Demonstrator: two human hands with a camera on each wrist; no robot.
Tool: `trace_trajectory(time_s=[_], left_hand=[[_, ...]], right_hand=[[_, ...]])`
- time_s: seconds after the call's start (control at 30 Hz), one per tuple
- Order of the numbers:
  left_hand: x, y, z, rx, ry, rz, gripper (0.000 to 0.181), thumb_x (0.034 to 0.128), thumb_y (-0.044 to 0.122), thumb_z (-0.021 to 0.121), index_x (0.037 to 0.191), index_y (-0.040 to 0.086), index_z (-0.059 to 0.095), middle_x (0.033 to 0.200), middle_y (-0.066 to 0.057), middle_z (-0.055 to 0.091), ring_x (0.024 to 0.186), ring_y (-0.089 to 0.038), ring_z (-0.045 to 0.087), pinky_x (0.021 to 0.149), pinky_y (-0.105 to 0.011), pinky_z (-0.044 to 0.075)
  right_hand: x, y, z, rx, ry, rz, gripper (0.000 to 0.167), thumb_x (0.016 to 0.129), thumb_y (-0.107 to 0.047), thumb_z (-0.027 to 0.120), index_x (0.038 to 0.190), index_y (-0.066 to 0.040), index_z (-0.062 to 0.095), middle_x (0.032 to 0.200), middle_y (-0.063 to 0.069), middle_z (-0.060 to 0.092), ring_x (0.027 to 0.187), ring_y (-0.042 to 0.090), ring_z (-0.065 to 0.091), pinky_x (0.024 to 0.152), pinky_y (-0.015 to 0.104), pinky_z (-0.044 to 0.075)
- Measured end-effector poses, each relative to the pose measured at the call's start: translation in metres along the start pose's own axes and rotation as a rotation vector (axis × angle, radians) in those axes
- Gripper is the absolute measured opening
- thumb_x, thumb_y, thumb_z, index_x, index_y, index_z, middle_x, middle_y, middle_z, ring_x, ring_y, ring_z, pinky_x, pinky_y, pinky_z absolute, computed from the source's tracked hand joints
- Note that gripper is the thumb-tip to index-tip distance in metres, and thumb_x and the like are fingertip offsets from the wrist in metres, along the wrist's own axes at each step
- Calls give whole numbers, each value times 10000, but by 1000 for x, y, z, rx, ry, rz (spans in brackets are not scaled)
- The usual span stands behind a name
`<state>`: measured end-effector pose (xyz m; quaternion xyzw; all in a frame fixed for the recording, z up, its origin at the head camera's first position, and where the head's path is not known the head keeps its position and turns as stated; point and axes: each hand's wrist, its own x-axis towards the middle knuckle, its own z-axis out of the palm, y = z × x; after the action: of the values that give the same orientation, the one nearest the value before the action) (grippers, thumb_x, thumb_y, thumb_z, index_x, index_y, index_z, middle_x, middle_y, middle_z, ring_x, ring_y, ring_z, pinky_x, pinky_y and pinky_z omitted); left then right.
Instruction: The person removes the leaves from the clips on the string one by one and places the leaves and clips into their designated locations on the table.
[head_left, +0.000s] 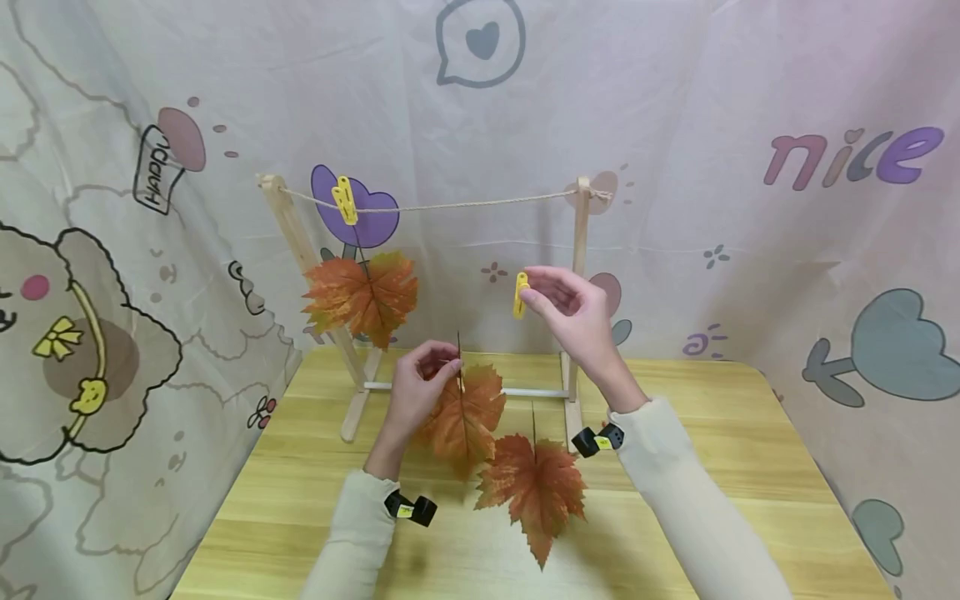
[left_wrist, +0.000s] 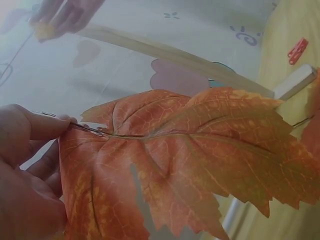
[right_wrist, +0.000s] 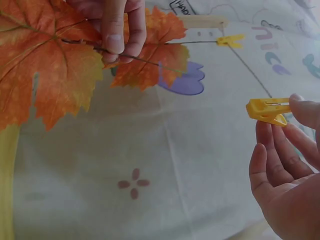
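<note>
My left hand point(head_left: 420, 387) pinches the stem of an orange maple leaf point(head_left: 465, 417) between thumb and fingers, lifted over the table. In the left wrist view the leaf point(left_wrist: 175, 145) spreads out to the right of the thumb. My right hand point(head_left: 573, 312) holds a yellow clothespin point(head_left: 521, 296) by its end, below the rope; in the right wrist view the clothespin point(right_wrist: 270, 109) sits between thumb and fingers. Another yellow clothespin point(head_left: 344, 201) on the rope point(head_left: 465, 204) holds a second leaf point(head_left: 363, 292) by its stem. A third, redder leaf point(head_left: 534, 492) lies on the table.
The rope runs between two wooden posts, left point(head_left: 291, 225) and right point(head_left: 581, 242), joined low down by a pale bar point(head_left: 534, 392). A red clothespin point(left_wrist: 298, 51) lies near a foot of the stand. Printed cloth point(head_left: 675, 100) hangs behind the wooden table point(head_left: 712, 467).
</note>
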<state>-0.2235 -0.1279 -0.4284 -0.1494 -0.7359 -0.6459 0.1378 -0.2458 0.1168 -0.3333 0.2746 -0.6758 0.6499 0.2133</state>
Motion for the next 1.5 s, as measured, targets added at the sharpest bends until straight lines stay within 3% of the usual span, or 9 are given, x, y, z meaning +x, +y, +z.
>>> trace_trajectory(time_s=[0.33,0.6,0.93,1.17,1.5], left_hand=[[-15,-18,2,-60,-11,-61,127,938,-9,724,1053,-58,704,997,-233,705,829,-179,695,710,-211,550],[-24,-29,6,-108,-23,-124,133,941,-25,711,1064,-73,692,1019,-256,688,834,-186,711,708,-218,566],[-33,-42,10,-105,-6,-216,172,931,-42,715,1090,-101,685,1032,-240,691,844,-156,691,729,-232,578],[-35,-60,13,-91,3,-230,155,929,-81,695,1070,-132,658,1017,-255,677,865,-152,671,726,-213,562],[-41,-83,13,-97,6,-327,152,918,-97,692,1064,-132,668,1019,-274,669,841,-154,659,700,-219,561]], right_hand=[[-30,13,-15,-31,39,87,251,936,-12,736,1185,18,727,1115,199,734,995,151,717,855,237,563],[-52,25,-29,-42,50,164,274,946,-24,729,1215,20,706,1147,207,724,1010,148,710,879,248,563],[-77,40,-47,-87,60,217,299,963,-29,708,1256,27,681,1149,233,695,1000,140,688,889,224,549],[-99,55,-63,-116,116,266,331,969,-41,705,1288,34,660,1169,253,682,1001,151,689,884,212,548],[-134,77,-90,-167,214,378,361,967,-108,728,1289,40,659,1202,280,674,996,97,697,908,191,531]])
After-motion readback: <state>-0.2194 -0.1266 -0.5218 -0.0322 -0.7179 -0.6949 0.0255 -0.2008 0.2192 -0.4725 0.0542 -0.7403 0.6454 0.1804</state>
